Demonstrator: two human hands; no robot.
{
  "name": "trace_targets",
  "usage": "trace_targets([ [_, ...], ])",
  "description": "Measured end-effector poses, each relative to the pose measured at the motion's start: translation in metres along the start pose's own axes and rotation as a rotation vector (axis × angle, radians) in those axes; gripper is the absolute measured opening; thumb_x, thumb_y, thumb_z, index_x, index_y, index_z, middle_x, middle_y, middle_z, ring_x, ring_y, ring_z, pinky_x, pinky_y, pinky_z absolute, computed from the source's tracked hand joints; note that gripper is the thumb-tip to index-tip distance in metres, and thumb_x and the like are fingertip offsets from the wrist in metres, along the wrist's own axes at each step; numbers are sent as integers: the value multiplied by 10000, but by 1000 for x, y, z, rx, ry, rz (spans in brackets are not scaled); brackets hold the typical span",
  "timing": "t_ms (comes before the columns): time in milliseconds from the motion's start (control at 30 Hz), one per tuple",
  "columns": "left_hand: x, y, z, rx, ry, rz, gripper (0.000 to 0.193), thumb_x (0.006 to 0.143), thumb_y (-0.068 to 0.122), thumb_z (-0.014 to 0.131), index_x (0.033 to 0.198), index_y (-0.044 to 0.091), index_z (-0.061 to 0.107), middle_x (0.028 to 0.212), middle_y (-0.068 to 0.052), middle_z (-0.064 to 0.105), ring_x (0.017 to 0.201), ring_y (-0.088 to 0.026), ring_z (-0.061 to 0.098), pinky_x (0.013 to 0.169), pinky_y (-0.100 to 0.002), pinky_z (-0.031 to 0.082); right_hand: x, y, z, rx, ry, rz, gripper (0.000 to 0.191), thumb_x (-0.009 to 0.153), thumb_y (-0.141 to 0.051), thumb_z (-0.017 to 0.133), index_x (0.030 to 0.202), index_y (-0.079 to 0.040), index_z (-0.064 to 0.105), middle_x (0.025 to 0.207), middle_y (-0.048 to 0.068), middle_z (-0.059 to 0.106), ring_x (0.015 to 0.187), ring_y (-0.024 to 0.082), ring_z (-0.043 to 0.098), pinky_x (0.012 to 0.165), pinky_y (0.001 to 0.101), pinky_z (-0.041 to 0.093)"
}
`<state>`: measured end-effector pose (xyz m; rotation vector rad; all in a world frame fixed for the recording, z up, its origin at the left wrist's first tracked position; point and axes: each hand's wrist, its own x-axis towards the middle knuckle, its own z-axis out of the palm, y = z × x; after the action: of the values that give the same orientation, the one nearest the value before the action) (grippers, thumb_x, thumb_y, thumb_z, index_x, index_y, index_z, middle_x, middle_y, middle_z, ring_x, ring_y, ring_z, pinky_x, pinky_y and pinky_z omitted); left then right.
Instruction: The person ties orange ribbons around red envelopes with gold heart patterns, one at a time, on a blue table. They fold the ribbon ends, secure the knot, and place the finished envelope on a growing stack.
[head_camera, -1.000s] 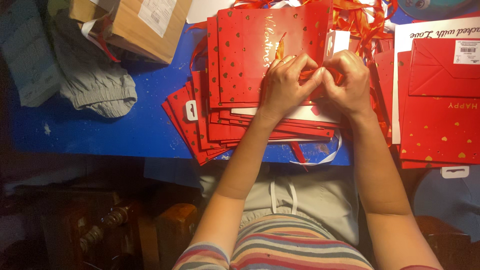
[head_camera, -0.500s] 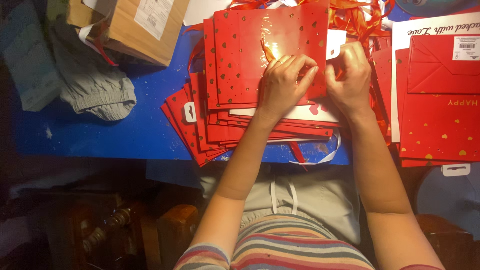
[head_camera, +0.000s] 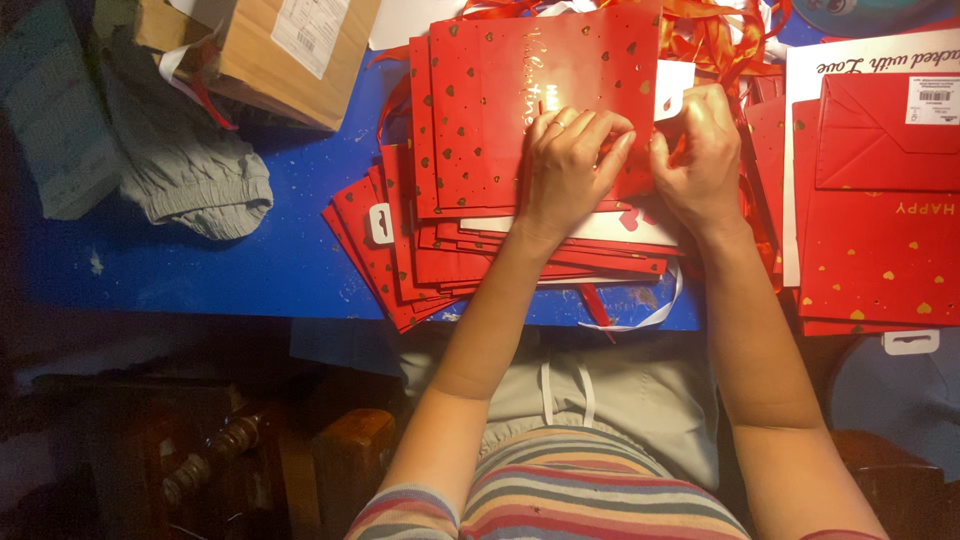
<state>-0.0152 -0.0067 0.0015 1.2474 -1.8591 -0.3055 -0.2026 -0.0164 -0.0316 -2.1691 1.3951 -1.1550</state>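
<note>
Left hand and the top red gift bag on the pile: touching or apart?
Touching. The head view shows the left hand lying flat on the top red gift bag, fingers pressed against its lower right corner with no gap.

Head-worn view, steeply downward, seemingly close

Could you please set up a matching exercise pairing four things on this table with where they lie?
Things:
1. cardboard box
2. grey cloth
3. top red bag
4. white tag

Places:
A. under both hands
B. far left corner of the table
C. on the near left edge of the bag pile
D. left of the pile, near side of the box

Pairs: 1-B, 2-D, 3-A, 4-C
</note>
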Motion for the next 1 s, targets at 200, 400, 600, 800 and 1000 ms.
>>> trace_targets([
  [200, 0, 0, 0, -3, 6, -18, 85, 961, 223, 699, 953, 149, 658, 841, 26, 680, 853, -187, 631, 911, -373, 436, 2, -5, -6, 55, -4, -120, 222, 928, 57, 717, 1102, 23, 584, 1114, 156, 548, 994, 297, 613, 845, 369, 525],
  [400, 1, 1, 0, 12, 34, 8, 72, 946, 216, 706, 941, 157, 666, 823, 35, 671, 848, -180, 634, 993, -396, 420, -4, -2, -2, 82, 52, 14, 140, 968, 39, 704, 1069, 2, 616, 1115, 143, 549, 921, 243, 608, 791, 337, 527],
  [600, 2, 3, -1, -2, 19, -1, 65, 935, 210, 714, 929, 157, 677, 812, 40, 670, 837, -177, 629, 1034, -417, 410, 2, 3, -2, 131, 27, -14, 168, 992, 14, 678, 1138, 13, 595, 1191, 152, 557, 1064, 274, 636, 895, 343, 572],
  [800, 2, 3, -4, -10, 23, -3, 71, 952, 216, 706, 948, 158, 665, 845, 38, 674, 879, -187, 634, 1024, -397, 426, 4, -6, -8, 81, -16, -57, 235, 944, 7, 742, 1144, 5, 620, 1171, 140, 566, 1036, 291, 631, 887, 368, 529],
  [1000, 2, 3, -4, -10, 10, -7, 63, 939, 212, 711, 941, 160, 675, 824, 37, 667, 862, -189, 632, 1018, -393, 434, 0, 0, -2, 68, 76, -5, 190, 951, -22, 779, 1037, -3, 610, 1039, 134, 563, 933, 243, 600, 823, 364, 511],
])
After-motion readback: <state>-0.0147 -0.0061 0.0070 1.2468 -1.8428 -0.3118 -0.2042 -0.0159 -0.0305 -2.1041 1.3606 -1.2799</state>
